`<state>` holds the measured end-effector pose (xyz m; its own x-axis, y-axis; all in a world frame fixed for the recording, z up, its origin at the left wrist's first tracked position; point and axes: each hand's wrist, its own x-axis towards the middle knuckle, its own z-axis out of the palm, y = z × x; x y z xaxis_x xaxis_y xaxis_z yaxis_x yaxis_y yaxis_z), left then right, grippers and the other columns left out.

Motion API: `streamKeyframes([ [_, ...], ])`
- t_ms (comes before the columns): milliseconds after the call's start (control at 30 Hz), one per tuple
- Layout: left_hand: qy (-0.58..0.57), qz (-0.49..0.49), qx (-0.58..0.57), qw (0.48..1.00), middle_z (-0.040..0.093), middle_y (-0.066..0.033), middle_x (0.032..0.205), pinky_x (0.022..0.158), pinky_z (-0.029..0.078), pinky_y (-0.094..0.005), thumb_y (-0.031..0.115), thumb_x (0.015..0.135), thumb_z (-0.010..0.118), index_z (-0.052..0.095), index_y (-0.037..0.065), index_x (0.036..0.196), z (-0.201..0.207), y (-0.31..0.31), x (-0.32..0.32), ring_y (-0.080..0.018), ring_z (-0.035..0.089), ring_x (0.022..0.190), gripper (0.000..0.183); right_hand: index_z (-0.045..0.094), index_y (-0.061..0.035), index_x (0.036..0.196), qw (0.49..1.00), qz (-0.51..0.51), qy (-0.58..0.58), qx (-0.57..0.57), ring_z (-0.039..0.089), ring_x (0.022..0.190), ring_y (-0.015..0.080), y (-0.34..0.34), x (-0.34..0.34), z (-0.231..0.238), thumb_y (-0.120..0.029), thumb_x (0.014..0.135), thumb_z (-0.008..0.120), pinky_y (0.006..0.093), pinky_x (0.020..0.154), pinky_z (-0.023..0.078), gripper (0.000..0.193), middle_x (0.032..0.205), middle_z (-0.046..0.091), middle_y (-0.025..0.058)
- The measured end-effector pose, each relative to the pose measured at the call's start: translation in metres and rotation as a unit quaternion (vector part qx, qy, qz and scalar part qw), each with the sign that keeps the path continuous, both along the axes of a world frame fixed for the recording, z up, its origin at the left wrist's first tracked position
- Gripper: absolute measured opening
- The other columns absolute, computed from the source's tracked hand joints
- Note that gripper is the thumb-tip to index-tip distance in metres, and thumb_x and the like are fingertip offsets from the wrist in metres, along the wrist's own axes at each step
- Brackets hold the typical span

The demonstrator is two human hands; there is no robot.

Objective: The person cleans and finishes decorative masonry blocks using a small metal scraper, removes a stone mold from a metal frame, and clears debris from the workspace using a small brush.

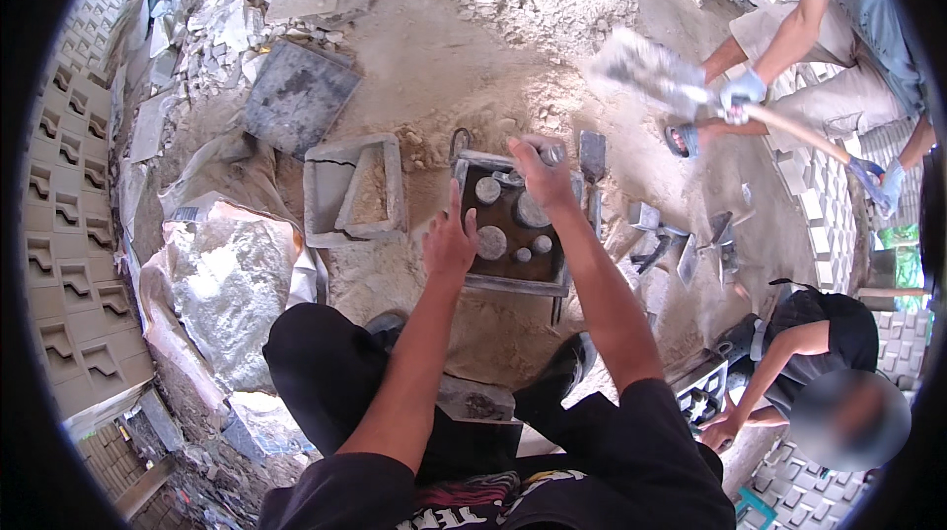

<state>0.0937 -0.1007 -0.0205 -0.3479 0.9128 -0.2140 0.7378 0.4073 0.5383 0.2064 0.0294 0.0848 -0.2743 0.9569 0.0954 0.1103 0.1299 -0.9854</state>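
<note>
A rectangular mould frame [456,280] stands on the ground before me. Inside it are several round grey pieces of different sizes, among them a large disc [491,243] and a smaller one [487,190], on a brown surface. My left hand [449,244] is open at the frame's left side, index finger stretched away from me and nothing held. Above the far right part of the frame, my right hand [541,173] is closed around a small grey rounded piece [554,153]; its exact kind is unclear, as the fingers partly cover it.
Left of the frame lies a cracked grey tray [399,185], with an open sack of pale powder [232,278] nearer me. A flat trowel-like tool [592,155] lies right. A person swings a shovel [656,71] at far right; another crouches near right. Patterned blocks [74,273] line the left.
</note>
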Motion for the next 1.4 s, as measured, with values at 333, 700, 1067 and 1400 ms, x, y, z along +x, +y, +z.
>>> streamKeyframes([
  [333, 0.005, 0.003, 0.006, 1.000, 0.060, -0.0201, 0.104, 0.083, 0.045, -0.0506, 0.042, 0.096, 0.041, 0.014, 0.025, 0.150, -0.001, -0.002, -0.004, -0.0382, 0.059, 0.097, 0.063, 0.051, -0.0099, 0.057, 0.991, 0.048, 0.050, -0.113, 0.033, 0.042, 0.0044, 0.033, -0.027, 0.002, -0.021, 0.088, 0.062, 0.0246, 0.041, 0.025, 0.035, 0.047, 0.039, -0.0062],
  [700, 0.016, 0.011, 0.038, 0.999, 0.061, -0.0205, 0.102, 0.081, 0.046, -0.0513, 0.041, 0.095, 0.042, 0.017, 0.025, 0.149, -0.005, -0.004, -0.009, -0.0389, 0.060, 0.096, 0.062, 0.058, -0.0016, 0.068, 0.990, -0.084, -0.042, -0.106, 0.049, 0.054, 0.0111, 0.039, -0.031, 0.041, -0.029, 0.085, 0.061, 0.0299, 0.054, 0.043, 0.032, 0.058, 0.050, 0.0002],
  [1067, -0.007, 0.000, 0.016, 1.000, 0.061, -0.0198, 0.105, 0.085, 0.044, -0.0508, 0.042, 0.096, 0.042, 0.014, 0.026, 0.150, -0.002, 0.000, 0.000, -0.0367, 0.059, 0.100, 0.063, 0.038, -0.0049, 0.058, 0.961, -0.243, -0.093, 0.090, 0.033, 0.052, 0.0065, -0.030, -0.031, 0.003, -0.043, 0.097, 0.050, 0.0305, 0.046, 0.028, 0.055, 0.052, 0.036, -0.0035],
  [1400, -0.059, 0.003, 0.060, 0.996, 0.060, -0.0233, 0.104, 0.086, 0.043, -0.0519, 0.039, 0.097, 0.040, 0.014, 0.024, 0.150, -0.010, -0.004, -0.003, -0.0406, 0.058, 0.097, 0.061, 0.043, -0.0077, 0.058, 0.982, -0.089, -0.126, 0.105, 0.035, 0.048, 0.0057, -0.026, -0.012, 0.012, -0.048, 0.097, 0.046, 0.0283, 0.044, 0.026, 0.056, 0.050, 0.040, -0.0055],
])
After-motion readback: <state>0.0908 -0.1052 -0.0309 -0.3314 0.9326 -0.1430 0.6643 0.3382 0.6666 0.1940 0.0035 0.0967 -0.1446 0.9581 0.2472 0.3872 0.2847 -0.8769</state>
